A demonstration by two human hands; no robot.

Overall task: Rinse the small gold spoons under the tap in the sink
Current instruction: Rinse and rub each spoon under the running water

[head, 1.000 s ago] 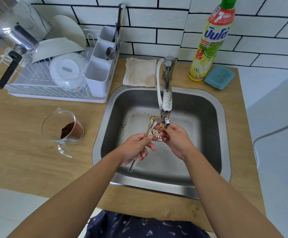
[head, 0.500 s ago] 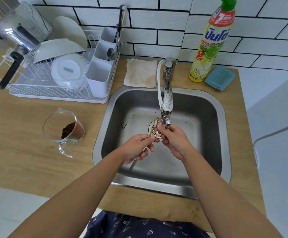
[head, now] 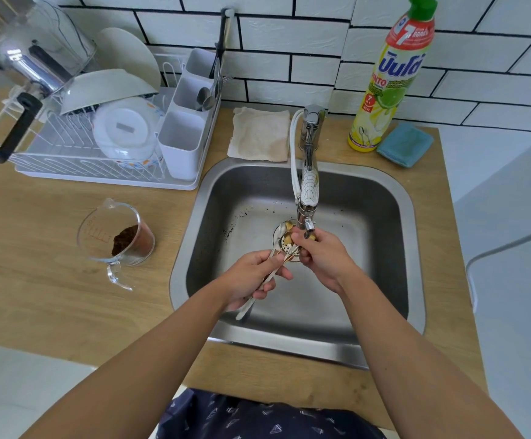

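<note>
Over the steel sink (head: 394, 198), my left hand (head: 251, 277) grips a bundle of small gold spoons (head: 284, 237) by their handles, which stick out below my fist. The bowls point up toward the tap (head: 308, 191) spout. My right hand (head: 324, 255) is closed around the spoon bowls just under the spout, rubbing them. The drain strainer lies right beneath the spoons, partly hidden. I cannot make out a water stream.
A glass measuring cup (head: 115, 236) with brown grounds stands left of the sink. A white dish rack (head: 99, 128) with bowls and cutlery sits at back left. Behind the sink lie a beige cloth (head: 259, 134), a dish soap bottle (head: 390, 77) and a blue sponge (head: 405, 144).
Both hands have stayed under the spout. My right-hand fingers have shifted along the spoon bowls, and the spoons have tilted slightly in my left hand.
</note>
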